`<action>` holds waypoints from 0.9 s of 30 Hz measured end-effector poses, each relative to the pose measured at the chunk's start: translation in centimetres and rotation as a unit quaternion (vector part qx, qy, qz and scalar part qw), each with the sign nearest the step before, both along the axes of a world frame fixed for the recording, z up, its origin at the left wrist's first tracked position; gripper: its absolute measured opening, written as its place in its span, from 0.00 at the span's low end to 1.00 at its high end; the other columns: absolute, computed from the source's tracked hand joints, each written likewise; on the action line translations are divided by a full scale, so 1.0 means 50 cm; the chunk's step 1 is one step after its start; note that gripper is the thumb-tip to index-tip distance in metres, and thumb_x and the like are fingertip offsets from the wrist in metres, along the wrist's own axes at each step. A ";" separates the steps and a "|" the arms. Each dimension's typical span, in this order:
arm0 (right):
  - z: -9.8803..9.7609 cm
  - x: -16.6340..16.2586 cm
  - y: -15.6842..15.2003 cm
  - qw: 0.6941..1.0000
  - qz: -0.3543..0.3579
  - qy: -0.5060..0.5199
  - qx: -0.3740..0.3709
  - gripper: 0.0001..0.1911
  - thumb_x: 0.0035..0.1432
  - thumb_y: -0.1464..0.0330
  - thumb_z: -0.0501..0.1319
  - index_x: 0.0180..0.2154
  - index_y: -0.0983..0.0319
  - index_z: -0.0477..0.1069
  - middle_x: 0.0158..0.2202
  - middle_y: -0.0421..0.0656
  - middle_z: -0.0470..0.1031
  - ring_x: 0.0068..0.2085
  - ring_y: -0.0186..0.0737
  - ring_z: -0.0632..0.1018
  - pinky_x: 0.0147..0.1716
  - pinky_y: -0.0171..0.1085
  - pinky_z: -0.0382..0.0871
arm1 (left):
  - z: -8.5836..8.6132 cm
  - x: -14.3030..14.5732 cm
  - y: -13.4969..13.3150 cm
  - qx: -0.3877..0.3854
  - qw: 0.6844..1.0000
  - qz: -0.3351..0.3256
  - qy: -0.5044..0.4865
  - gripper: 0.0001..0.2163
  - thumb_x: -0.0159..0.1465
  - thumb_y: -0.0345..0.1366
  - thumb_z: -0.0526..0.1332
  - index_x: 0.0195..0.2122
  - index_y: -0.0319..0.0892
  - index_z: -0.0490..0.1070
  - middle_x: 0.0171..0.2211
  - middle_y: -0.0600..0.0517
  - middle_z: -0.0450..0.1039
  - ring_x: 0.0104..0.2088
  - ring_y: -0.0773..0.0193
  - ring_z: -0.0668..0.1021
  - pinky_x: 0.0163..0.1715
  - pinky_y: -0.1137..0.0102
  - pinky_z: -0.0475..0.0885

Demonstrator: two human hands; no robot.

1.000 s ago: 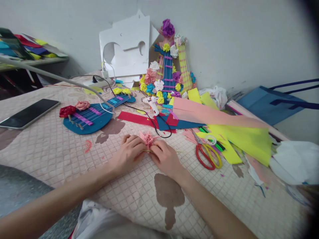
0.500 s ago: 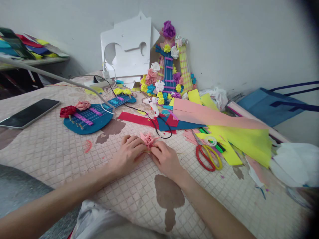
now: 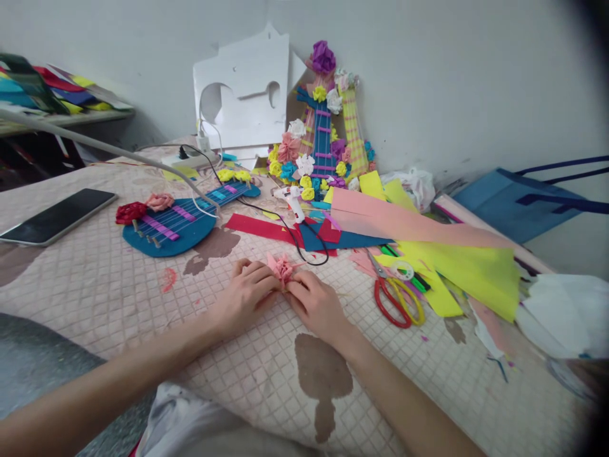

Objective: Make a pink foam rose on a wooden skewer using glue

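Note:
A small pink paper flower (image 3: 282, 268) sits between my two hands above the patterned tablecloth (image 3: 257, 374). My left hand (image 3: 250, 289) pinches it from the left, fingers curled and closed. From the right, my right hand (image 3: 316, 303) grips its lower edge with thumb and fingertips. The flower's underside is hidden by my fingers. Beyond my hands lies a white glue gun (image 3: 291, 202) with a black cord. To the left rests a blue guitar-shaped craft (image 3: 190, 231) bearing a red flower (image 3: 130, 213) and a pink one.
Scissors (image 3: 394, 295) with red and yellow handles lie right of my hands, beside yellow sheets (image 3: 476, 270) and a long pink strip (image 3: 404, 219). A phone (image 3: 57, 216) is at far left. Decorated guitar crafts (image 3: 322, 143) and white cut-out board (image 3: 252, 95) lean against the wall.
Both hands stay in place around the pink flower. My fingers have shifted only slightly at its base.

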State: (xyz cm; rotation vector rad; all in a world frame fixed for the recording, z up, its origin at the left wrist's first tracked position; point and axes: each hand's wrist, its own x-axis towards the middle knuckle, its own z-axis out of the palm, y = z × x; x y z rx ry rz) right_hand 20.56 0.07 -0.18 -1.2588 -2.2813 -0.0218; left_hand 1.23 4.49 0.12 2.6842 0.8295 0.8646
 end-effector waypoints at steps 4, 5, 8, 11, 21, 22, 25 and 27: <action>0.003 0.000 0.000 1.000 0.003 0.015 -0.009 0.08 0.64 0.71 0.52 0.39 0.61 0.70 0.40 0.46 0.70 0.42 0.41 0.72 0.39 0.38 0.71 | -0.001 -0.001 0.001 -0.011 1.000 0.007 0.000 0.06 0.67 0.33 0.55 0.37 0.44 0.71 0.37 0.52 0.74 0.41 0.60 0.71 0.47 0.60 0.57; 0.004 0.000 0.000 1.000 0.004 0.019 -0.011 0.08 0.64 0.71 0.52 0.39 0.61 0.70 0.40 0.46 0.70 0.42 0.41 0.72 0.39 0.38 0.71 | 0.000 -0.001 0.001 -0.013 1.000 0.008 -0.001 0.06 0.67 0.33 0.55 0.37 0.44 0.71 0.36 0.52 0.74 0.41 0.60 0.71 0.46 0.60 0.57; 0.007 0.001 0.000 1.000 0.008 0.024 -0.013 0.08 0.63 0.72 0.53 0.39 0.62 0.70 0.39 0.47 0.70 0.43 0.41 0.72 0.40 0.38 0.70 | 0.001 -0.001 0.000 -0.021 1.000 0.011 0.000 0.06 0.66 0.32 0.55 0.36 0.43 0.70 0.36 0.52 0.73 0.40 0.61 0.70 0.46 0.60 0.57; 0.008 0.001 0.000 1.000 0.010 0.026 -0.013 0.07 0.61 0.73 0.53 0.39 0.62 0.69 0.39 0.47 0.70 0.44 0.42 0.72 0.41 0.38 0.70 | 0.002 -0.001 -0.001 -0.027 1.000 0.013 0.002 0.05 0.66 0.32 0.55 0.36 0.43 0.70 0.36 0.52 0.73 0.40 0.61 0.70 0.46 0.60 0.57; 0.005 -0.003 0.000 1.000 -0.012 -0.005 0.009 0.06 0.63 0.71 0.54 0.37 0.62 0.69 0.38 0.46 0.70 0.42 0.42 0.72 0.38 0.38 0.70 | 0.000 -0.001 0.000 -0.024 1.000 0.013 -0.005 0.05 0.66 0.32 0.55 0.36 0.43 0.70 0.36 0.52 0.73 0.40 0.61 0.70 0.46 0.61 0.57; 0.004 -0.003 0.001 1.000 -0.011 -0.007 0.007 0.06 0.63 0.71 0.53 0.37 0.62 0.69 0.38 0.46 0.70 0.42 0.42 0.72 0.38 0.38 0.70 | 0.000 -0.001 0.000 -0.023 1.000 0.015 -0.006 0.05 0.66 0.32 0.55 0.36 0.43 0.70 0.36 0.52 0.73 0.40 0.61 0.70 0.46 0.61 0.57; 0.003 -0.002 0.002 1.000 -0.002 -0.011 -0.001 0.07 0.64 0.71 0.52 0.37 0.62 0.69 0.38 0.46 0.70 0.42 0.41 0.72 0.38 0.37 0.69 | 0.002 -0.001 -0.001 -0.021 1.000 0.020 -0.002 0.05 0.66 0.33 0.55 0.36 0.43 0.70 0.36 0.52 0.73 0.39 0.61 0.70 0.46 0.61 0.57; 0.002 -0.001 0.002 1.000 0.003 -0.011 -0.005 0.06 0.64 0.71 0.53 0.37 0.62 0.68 0.38 0.46 0.70 0.42 0.42 0.72 0.39 0.38 0.70 | 0.004 0.000 -0.002 -0.022 1.000 0.022 0.001 0.05 0.66 0.33 0.55 0.36 0.43 0.71 0.35 0.52 0.73 0.39 0.61 0.71 0.46 0.61 0.58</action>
